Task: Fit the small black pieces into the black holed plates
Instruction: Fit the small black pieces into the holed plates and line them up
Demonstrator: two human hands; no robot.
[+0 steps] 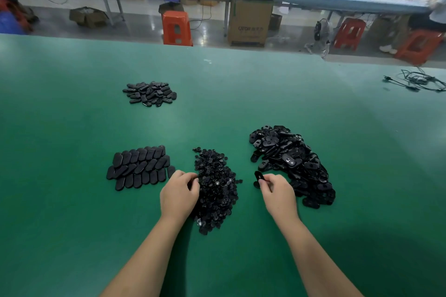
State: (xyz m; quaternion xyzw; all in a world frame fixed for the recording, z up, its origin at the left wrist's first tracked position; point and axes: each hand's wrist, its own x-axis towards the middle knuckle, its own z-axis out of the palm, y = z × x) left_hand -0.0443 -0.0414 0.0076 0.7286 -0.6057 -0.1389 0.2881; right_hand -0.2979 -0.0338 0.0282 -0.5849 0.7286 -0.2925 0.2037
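Note:
A heap of small black pieces [214,185] lies in the middle of the green table. My left hand [179,194] rests on the heap's left edge, fingers curled into the pieces; whether a piece is pinched is hidden. To the right spreads a big pile of black holed plates [292,161]. My right hand [277,191] pinches one holed plate [258,176] upright, just left of that pile. On the left, plates [140,166] lie in neat overlapping rows, smooth side up.
A smaller loose pile of black plates [150,93] sits farther back on the left. A tangle of black cable [417,81] lies at the table's far right. Beyond the table edge stand orange stools [177,28] and cardboard boxes [249,21].

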